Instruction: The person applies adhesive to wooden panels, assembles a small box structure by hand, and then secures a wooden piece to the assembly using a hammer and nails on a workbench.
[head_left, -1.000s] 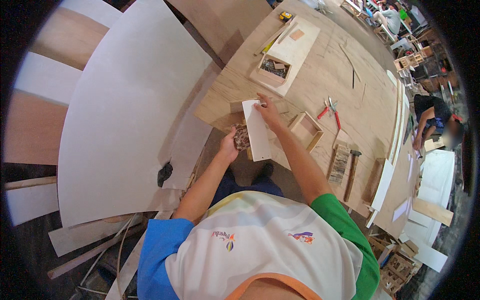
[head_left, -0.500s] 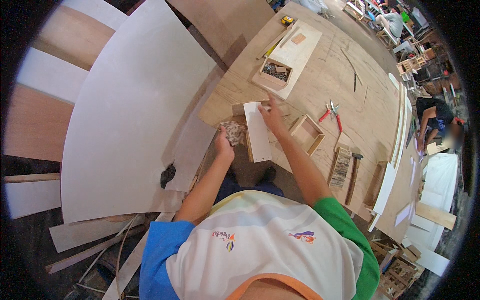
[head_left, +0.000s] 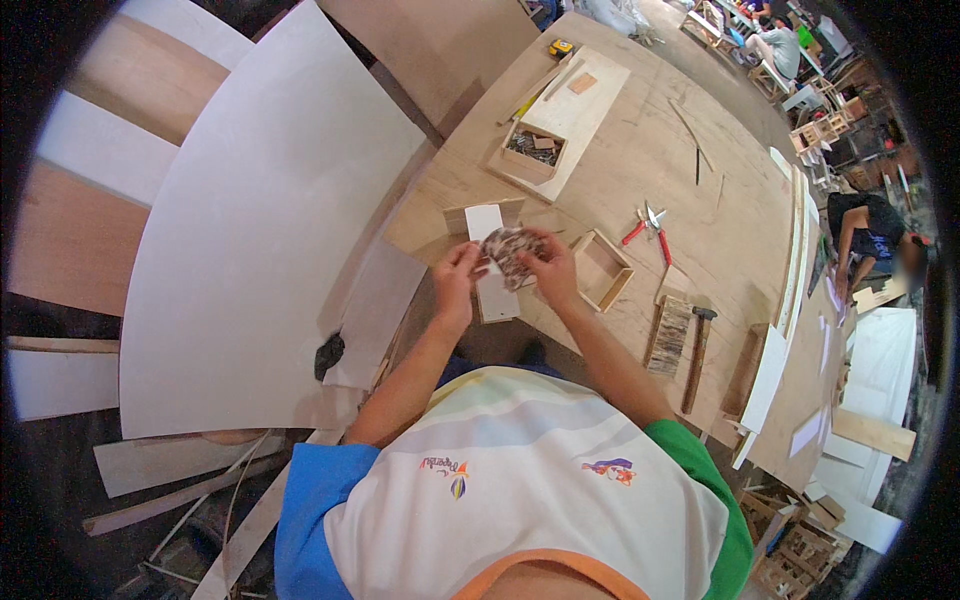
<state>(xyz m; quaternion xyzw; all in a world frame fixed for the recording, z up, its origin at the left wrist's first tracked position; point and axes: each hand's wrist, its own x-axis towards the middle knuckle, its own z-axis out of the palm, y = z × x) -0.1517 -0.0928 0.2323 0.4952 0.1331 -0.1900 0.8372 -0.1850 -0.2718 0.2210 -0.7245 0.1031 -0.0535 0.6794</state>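
A crumpled, mottled brown-and-white cloth (head_left: 512, 250) is bunched up between my hands above a narrow white board (head_left: 496, 302). My right hand (head_left: 552, 268) is closed on the cloth's right side. At its left edge, the fingers of my left hand (head_left: 458, 280) are bent and pinched together against it. The white board lies across the near left corner of the wooden table, its near end jutting past the edge. A brown wooden piece (head_left: 455, 222) sits by its far end. The cloth covers the board's middle.
Right of my hands lies a small open wooden frame (head_left: 603, 270). Further right are red-handled pliers (head_left: 650, 232), a hammer (head_left: 698, 360) and a bristled block (head_left: 668, 338). A box of metal fasteners (head_left: 534, 150) stands beyond. A large white panel (head_left: 260, 230) fills the left. A co-worker (head_left: 870, 235) bends at far right.
The cloth has moved right from my left hand, to between both hands over the white board. My right hand has let go of the board and taken the cloth. The board now lies lower.
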